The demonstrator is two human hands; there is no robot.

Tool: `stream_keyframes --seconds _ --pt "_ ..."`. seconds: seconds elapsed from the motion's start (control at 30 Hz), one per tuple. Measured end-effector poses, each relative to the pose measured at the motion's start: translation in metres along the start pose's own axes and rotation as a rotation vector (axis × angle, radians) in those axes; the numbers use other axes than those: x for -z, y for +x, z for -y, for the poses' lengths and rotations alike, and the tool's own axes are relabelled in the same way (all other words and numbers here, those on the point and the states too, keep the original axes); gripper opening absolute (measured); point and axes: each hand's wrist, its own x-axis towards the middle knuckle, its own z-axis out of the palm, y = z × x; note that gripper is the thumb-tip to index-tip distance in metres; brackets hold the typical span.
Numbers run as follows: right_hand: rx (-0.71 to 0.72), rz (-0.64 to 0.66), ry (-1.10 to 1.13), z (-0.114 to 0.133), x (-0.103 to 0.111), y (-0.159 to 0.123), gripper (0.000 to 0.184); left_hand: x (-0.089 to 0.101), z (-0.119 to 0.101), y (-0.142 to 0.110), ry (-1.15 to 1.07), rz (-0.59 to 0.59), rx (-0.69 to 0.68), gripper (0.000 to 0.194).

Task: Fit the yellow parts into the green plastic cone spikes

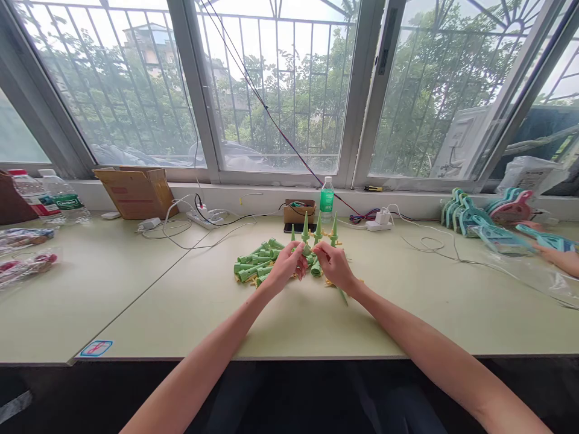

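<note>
Left hand (289, 265) and right hand (333, 264) meet above the middle of the bench (190, 319), seen from the head camera. Curled fingers of the left grip a small green piece (306, 249), mostly hidden between the hands. Fingertips of the right are drawn together against or just beside it; whether they pinch a part of their own, I cannot tell. Both hands cover the bases of some upright green cones (334, 225), which stand just beyond them, toward the bench's far edge. A heap of green tubes (253, 270) lies beside the left hand, partly masked by it. Small yellow parts (329, 283) show below the right hand, too small to make out. Both forearms slant inward across the bench's near edge, wrists bent, elbows toward the frame's bottom. At the bench's right end, another person's hand (560, 259) is cut off by the frame.
</note>
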Motion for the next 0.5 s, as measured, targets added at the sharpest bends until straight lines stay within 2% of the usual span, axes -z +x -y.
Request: stream_keyframes --seconds 0.5 --pt "0.002 0.02 0.021 -0.002 0.0 0.0003 0.031 0.0046 0.0008 0.0008 -0.002 0.024 0.027 0.044"
